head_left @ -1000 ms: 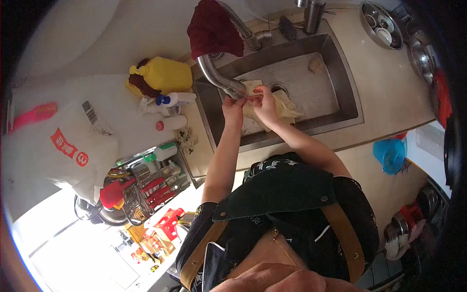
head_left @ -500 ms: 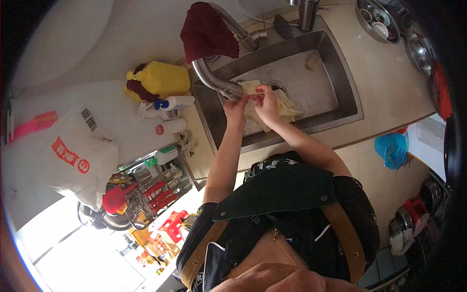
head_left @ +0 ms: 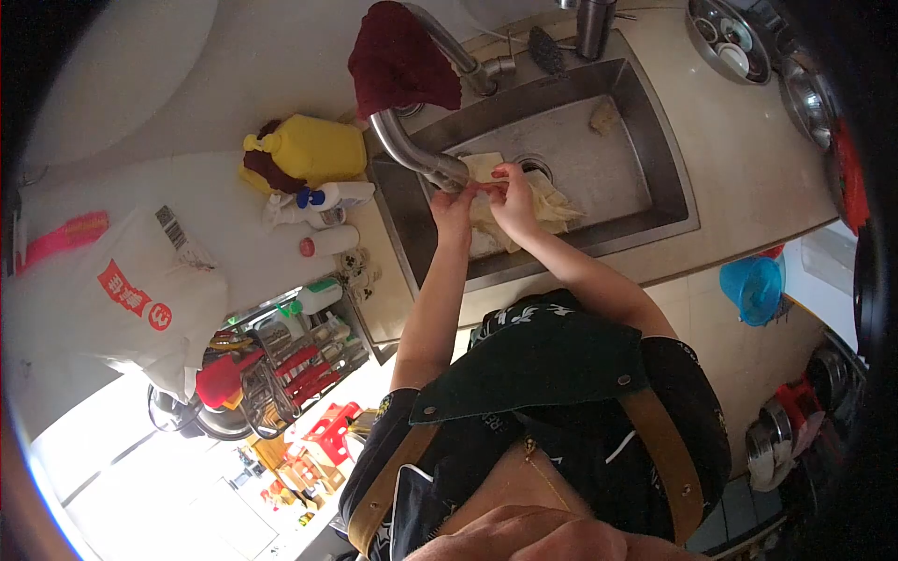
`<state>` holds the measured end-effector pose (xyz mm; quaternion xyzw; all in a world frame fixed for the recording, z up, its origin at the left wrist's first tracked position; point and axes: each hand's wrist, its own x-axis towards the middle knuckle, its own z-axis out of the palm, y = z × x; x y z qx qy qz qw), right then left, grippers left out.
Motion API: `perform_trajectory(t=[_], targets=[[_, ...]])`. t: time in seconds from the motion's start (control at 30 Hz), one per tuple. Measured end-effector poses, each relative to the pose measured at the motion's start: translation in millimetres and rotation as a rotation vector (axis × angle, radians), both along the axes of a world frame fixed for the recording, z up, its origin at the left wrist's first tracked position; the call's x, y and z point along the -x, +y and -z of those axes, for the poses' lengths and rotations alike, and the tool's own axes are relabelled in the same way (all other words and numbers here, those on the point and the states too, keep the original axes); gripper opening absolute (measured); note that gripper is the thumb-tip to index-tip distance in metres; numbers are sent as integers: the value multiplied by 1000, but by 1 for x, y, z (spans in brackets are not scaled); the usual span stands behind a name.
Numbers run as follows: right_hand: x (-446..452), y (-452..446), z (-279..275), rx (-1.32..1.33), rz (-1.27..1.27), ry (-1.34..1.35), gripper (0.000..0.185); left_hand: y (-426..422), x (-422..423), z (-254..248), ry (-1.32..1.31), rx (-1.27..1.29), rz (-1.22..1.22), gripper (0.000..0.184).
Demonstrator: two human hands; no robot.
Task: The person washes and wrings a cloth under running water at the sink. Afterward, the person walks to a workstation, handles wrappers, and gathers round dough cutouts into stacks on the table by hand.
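Note:
Both hands are together over the left part of a steel sink point(head_left: 669, 178), just below the faucet's spout point(head_left: 412, 150). My left hand point(head_left: 453, 210) has its fingers pressed together at the spout's end. My right hand point(head_left: 511, 201) is closed in a pinch beside it. Between the fingertips is something small and reddish, too small to make out. A pale yellow cloth point(head_left: 552, 208) lies in the sink beneath and behind my right hand, close to the round drain point(head_left: 534, 166). A dark red cloth point(head_left: 402, 61) hangs over the faucet.
A yellow jug point(head_left: 323, 150) and white bottles point(head_left: 332, 240) stand left of the sink. Further left are a white plastic bag point(head_left: 159, 290) and a utensil rack point(head_left: 295, 360). A sponge point(head_left: 603, 117) lies in the sink. Metal bowls point(head_left: 730, 42) sit at the upper right.
The view has shifted slightly, so the sink and counter items appear a little further left. Both hands stay together by the spout, with only slight finger movement.

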<state>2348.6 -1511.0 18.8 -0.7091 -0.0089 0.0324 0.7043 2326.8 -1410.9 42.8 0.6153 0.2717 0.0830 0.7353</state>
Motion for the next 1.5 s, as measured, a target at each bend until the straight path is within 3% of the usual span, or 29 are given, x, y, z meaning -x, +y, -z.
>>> perform_trajectory(t=[0.17,0.37,0.53,0.83,1.23,1.4,1.5], targets=[[-1,-3,-6,-2,-2,16,31,0,1,3,-9,-5,17,23],[3,-5,-6,175,-70,-169,32,-2,0,-4,-14,-21,5,17],[7,-6,-12,201,-162,-355,44,1,-2,-1,68,-97,1,19],[0,-6,-9,19,-140,-190,45,-4,-3,2,28,0,-2,17],[-2,-6,-10,13,-152,-144,45,2,-1,19,9,-32,25,20],[0,-8,-9,45,-186,-170,44,1,0,16,67,-166,56,20],[2,-9,-9,76,-220,-208,44,0,0,12,52,-95,47,19]])
